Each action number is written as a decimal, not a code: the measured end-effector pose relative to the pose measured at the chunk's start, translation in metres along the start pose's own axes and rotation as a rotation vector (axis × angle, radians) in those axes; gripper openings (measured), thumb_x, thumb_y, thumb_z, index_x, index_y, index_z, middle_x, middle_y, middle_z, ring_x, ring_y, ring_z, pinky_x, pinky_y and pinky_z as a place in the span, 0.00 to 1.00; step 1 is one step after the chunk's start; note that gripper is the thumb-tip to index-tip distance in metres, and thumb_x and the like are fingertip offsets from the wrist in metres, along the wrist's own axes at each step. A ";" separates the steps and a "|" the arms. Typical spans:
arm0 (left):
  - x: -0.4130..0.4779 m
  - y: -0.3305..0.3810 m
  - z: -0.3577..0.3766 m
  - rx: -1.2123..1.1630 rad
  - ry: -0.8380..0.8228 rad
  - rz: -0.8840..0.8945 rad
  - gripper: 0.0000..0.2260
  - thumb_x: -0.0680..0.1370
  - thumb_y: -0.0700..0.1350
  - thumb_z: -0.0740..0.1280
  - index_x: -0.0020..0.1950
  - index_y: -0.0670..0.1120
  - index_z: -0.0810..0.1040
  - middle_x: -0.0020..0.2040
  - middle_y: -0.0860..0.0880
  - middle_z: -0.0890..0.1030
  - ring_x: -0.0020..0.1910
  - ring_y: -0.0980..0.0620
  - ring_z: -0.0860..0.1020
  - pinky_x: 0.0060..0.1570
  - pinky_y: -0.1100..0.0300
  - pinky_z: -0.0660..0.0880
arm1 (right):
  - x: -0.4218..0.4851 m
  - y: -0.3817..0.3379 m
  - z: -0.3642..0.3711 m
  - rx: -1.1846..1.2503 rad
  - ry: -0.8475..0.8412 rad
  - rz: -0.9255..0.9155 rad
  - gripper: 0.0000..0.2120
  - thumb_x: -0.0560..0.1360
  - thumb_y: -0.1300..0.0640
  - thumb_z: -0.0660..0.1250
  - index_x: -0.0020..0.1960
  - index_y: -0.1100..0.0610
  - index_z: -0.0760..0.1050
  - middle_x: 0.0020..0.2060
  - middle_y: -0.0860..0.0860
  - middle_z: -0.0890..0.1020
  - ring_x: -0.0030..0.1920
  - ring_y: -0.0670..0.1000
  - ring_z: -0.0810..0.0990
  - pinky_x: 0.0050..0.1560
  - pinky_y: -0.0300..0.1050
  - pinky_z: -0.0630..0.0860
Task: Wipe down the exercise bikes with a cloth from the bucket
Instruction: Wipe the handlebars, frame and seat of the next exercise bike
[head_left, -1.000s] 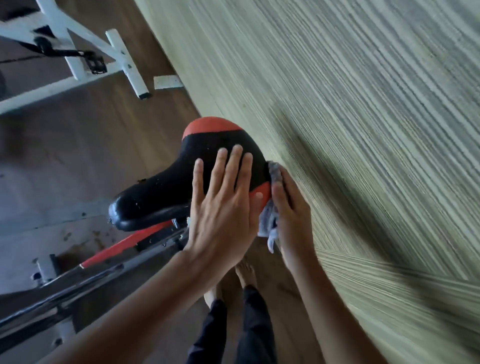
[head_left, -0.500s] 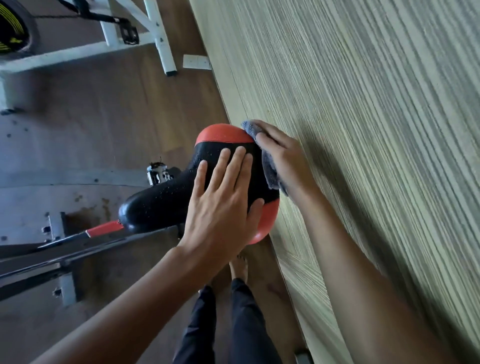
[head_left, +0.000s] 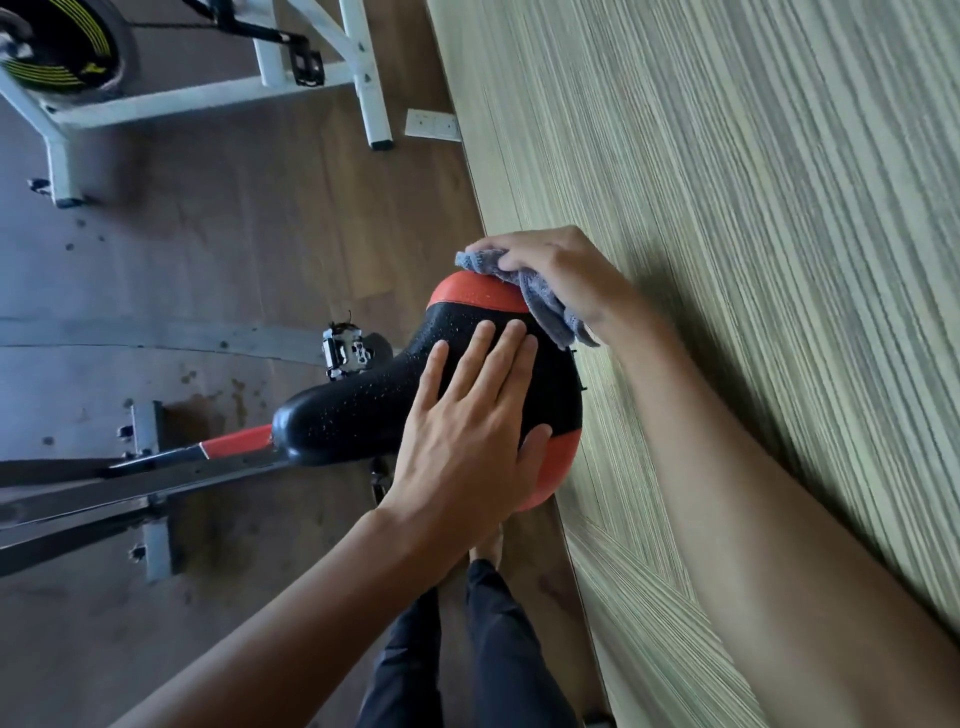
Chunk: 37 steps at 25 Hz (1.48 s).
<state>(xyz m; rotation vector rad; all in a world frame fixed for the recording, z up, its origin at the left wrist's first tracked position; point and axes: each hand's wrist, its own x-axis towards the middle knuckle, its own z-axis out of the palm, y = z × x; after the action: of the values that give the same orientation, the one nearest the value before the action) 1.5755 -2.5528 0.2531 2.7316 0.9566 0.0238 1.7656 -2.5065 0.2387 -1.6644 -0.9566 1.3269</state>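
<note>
A black and red bike saddle (head_left: 363, 410) sits in the middle of the head view, its surface speckled with droplets. My left hand (head_left: 467, 431) lies flat on top of it with straight fingers. My right hand (head_left: 556, 270) grips a bunched grey cloth (head_left: 540, 296) against the saddle's far red rear edge, close to the wall. Below the saddle runs the bike's dark frame with a red stripe (head_left: 234, 441). The bucket is out of view.
A striped wood-grain wall (head_left: 753, 208) runs close along the right of the saddle. A second bike with a white frame (head_left: 270, 78) and a black flywheel (head_left: 62, 47) stands at the top left. A pedal (head_left: 348, 353), my legs and bare feet are below.
My right hand has carried the cloth from the near side of the saddle's rear round to its far red edge. My left hand stays flat on the saddle.
</note>
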 end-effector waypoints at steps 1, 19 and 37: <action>0.000 -0.001 0.000 0.001 0.001 0.002 0.32 0.76 0.57 0.58 0.78 0.43 0.64 0.78 0.47 0.64 0.78 0.47 0.60 0.75 0.43 0.59 | 0.004 -0.005 0.001 -0.054 -0.028 -0.005 0.16 0.76 0.62 0.63 0.53 0.49 0.86 0.51 0.42 0.86 0.57 0.41 0.81 0.62 0.37 0.73; -0.003 -0.003 0.001 -0.093 -0.013 0.011 0.32 0.78 0.57 0.59 0.79 0.44 0.61 0.80 0.47 0.60 0.80 0.47 0.56 0.78 0.44 0.53 | -0.093 0.058 0.045 0.428 0.543 0.068 0.16 0.83 0.59 0.59 0.68 0.58 0.77 0.63 0.50 0.81 0.67 0.46 0.78 0.73 0.50 0.70; -0.054 -0.080 -0.023 -0.121 0.108 -0.043 0.25 0.77 0.43 0.67 0.74 0.43 0.71 0.73 0.44 0.72 0.72 0.43 0.70 0.73 0.46 0.64 | -0.175 0.079 0.139 -0.694 0.687 -0.347 0.18 0.81 0.63 0.66 0.71 0.60 0.74 0.73 0.59 0.71 0.77 0.62 0.63 0.74 0.62 0.65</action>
<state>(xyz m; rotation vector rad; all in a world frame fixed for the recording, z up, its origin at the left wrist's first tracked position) 1.4817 -2.5205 0.2599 2.6211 1.0082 0.2159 1.6061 -2.6798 0.2147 -2.1121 -1.2538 0.1267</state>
